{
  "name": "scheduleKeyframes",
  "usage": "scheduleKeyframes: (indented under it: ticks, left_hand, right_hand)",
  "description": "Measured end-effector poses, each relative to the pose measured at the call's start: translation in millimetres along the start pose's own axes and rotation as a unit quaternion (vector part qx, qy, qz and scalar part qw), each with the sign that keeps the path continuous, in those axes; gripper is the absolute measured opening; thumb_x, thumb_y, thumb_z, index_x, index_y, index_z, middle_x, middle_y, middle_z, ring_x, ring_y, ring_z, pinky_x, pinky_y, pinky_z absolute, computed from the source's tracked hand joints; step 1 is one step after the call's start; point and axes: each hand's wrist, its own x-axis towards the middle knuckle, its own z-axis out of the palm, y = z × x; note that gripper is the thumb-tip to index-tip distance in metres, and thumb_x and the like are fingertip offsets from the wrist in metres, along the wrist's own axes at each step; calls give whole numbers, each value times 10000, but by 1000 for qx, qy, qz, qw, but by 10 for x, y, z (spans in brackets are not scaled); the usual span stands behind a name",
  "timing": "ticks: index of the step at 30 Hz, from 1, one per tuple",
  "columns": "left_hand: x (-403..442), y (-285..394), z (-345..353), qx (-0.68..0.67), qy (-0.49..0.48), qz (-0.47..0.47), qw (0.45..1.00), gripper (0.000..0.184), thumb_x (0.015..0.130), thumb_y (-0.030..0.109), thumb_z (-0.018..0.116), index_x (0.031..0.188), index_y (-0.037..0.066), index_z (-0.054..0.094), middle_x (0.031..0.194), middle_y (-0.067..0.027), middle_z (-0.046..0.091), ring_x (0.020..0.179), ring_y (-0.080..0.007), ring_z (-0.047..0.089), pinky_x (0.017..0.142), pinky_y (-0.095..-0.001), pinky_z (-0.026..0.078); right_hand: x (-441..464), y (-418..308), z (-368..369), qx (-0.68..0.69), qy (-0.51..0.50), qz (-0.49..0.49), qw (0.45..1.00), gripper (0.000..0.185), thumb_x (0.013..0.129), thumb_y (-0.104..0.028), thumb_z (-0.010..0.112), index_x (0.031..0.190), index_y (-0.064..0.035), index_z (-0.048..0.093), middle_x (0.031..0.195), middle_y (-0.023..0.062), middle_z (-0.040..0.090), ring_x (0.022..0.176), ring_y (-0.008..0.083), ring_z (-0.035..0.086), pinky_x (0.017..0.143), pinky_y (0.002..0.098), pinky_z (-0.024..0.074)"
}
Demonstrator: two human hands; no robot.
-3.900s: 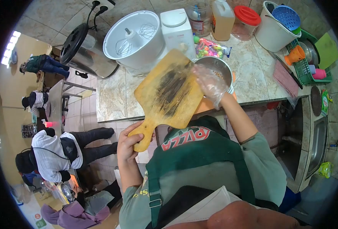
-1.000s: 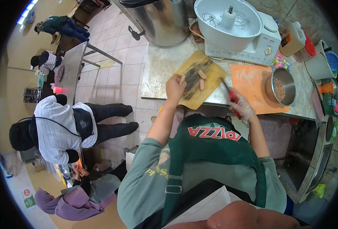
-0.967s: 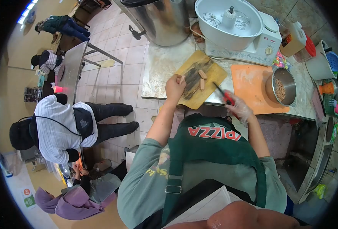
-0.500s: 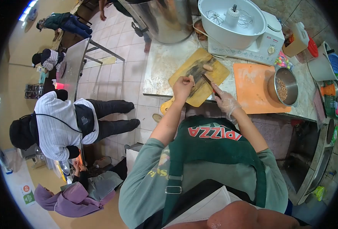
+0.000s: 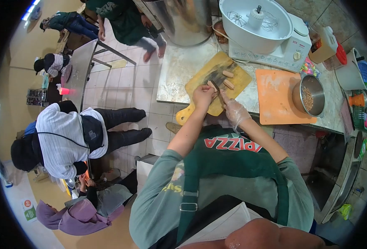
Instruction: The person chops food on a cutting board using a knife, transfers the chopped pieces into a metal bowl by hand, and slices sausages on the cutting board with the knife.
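Observation:
My left hand (image 5: pixel 204 97) is closed on a sausage (image 5: pixel 211 84), pressing it against the yellow wooden cutting board (image 5: pixel 198 81). In my gloved right hand (image 5: pixel 236 113) is a knife (image 5: pixel 216 86), its blade beside the sausage and close to my left fingertips. Much of the knife's handle is hidden by the fingers. Two more pieces of sausage, an upper one (image 5: pixel 228 74) and a lower one (image 5: pixel 229 84), lie on the board to the right of the blade. Dark, worn marks cover the board's middle.
An orange mat (image 5: pixel 270 99) lies to the right, with a metal bowl (image 5: pixel 318 97) of small chopped pieces on it. Behind stand a white mixer (image 5: pixel 270 56) and a large metal pot (image 5: pixel 183 25). Several people are at left; one person in a green apron (image 5: pixel 119 20) stands beyond the counter.
My right hand has come down and left, bringing the knife to the sausage in my left hand. Both sausage pieces on the board now show fully. A person at the back has stepped further into view.

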Motion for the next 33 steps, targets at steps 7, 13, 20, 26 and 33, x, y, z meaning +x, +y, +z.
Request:
scheduleKeyframes:
  ticks: [7,13,20,26,33]
  left_hand:
    - [135,-234,5,77,7,11,997,148,675,149,673,720,13,636,618,-83,632,546,-148,607,530,-262,479]
    - [68,-135,41,173,52,55,982,145,652,174,680,680,35,655,602,-89,626,546,-167,601,539,-291,465]
    - [30,-82,38,201,71,77,974,133,652,157,675,670,27,654,595,-95,622,543,-167,595,524,-291,463]
    - [85,-203,23,167,36,69,983,130,666,119,654,682,-10,643,610,-76,624,522,-133,570,515,-266,452]
    - [143,-240,-27,153,34,79,984,158,640,176,671,677,25,647,610,-86,630,565,-171,599,565,-291,467]
  right_hand:
    - [169,-114,-29,-58,-37,31,997,598,833,-132,420,1376,-135,171,989,298,539,914,403,554,795,449,436]
    - [337,55,16,-11,-25,-15,1000,607,817,-81,425,1372,-119,183,887,305,558,833,410,564,716,467,428]
    - [-25,290,137,-45,-40,-17,998,602,828,-69,432,1371,-131,180,839,306,559,811,417,563,703,471,418]
    - [-364,503,-100,37,17,-92,995,553,848,-72,439,1357,-137,235,970,265,556,884,402,543,736,454,422]
    - [-233,660,-621,-155,56,102,981,549,834,-93,430,1345,-229,282,912,201,561,905,366,555,785,430,453]
